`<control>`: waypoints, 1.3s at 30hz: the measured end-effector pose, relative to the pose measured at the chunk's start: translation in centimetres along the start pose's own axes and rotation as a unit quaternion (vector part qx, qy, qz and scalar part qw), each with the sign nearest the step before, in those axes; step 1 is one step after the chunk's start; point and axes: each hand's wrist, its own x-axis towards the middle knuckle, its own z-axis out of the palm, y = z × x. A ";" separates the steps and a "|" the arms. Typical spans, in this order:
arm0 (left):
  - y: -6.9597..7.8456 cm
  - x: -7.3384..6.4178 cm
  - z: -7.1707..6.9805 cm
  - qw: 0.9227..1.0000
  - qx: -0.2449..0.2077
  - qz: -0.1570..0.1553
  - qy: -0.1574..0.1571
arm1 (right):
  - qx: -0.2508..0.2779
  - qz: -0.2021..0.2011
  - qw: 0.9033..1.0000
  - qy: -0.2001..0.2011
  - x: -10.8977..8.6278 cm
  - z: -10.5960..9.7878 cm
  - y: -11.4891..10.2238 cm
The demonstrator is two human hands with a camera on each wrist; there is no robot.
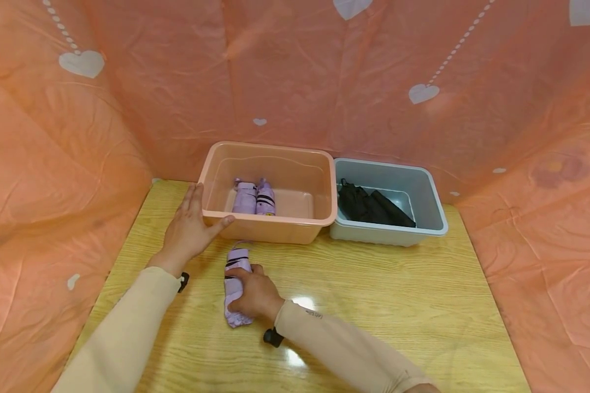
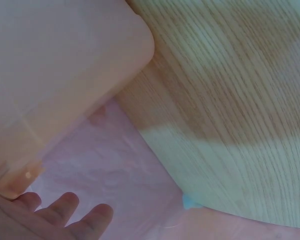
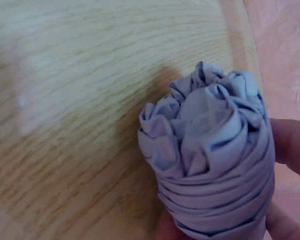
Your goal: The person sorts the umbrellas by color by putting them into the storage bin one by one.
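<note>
A folded purple umbrella (image 1: 237,284) with black stripes lies lengthwise in front of the peach bin (image 1: 265,221). My right hand (image 1: 258,295) grips it from the right, thumb near its lower end and fingers across its upper part. Up close in the right wrist view, the gathered fabric end of this umbrella (image 3: 210,150) sits just over the wood. Against the left front corner of the bin rests my left hand (image 1: 187,229), fingers fairly straight along its side and thumb at the front rim. Two similar purple umbrellas (image 1: 246,198) lie side by side inside that bin.
A grey-blue bin (image 1: 388,234) stands directly right of the peach one and holds black folded umbrellas (image 1: 371,204). Both stand at the back of the wood-grain table (image 1: 373,305). A peach sheet with white hearts (image 1: 285,71) hangs behind and at the sides.
</note>
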 end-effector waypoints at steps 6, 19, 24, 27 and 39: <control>0.1 0.0 0.0 1.000 0.003 -0.004 -0.006 | 0.015 0.000 1.000 0.006 0.0 0.2 0.1; 0.2 0.0 0.0 1.000 0.005 -0.001 -0.004 | 0.139 -0.034 0.989 0.020 -0.8 0.7 1.7; 0.3 0.0 -0.1 1.000 0.004 -0.003 -0.004 | 0.180 -0.063 0.981 0.033 -1.2 0.5 2.7; 0.3 0.0 -0.1 1.000 0.004 -0.003 -0.005 | 0.194 -0.080 0.977 0.040 -1.7 0.3 3.4; 0.3 0.0 -0.2 1.000 0.004 -0.008 -0.008 | 0.269 -0.121 0.955 0.035 -5.3 -2.7 4.7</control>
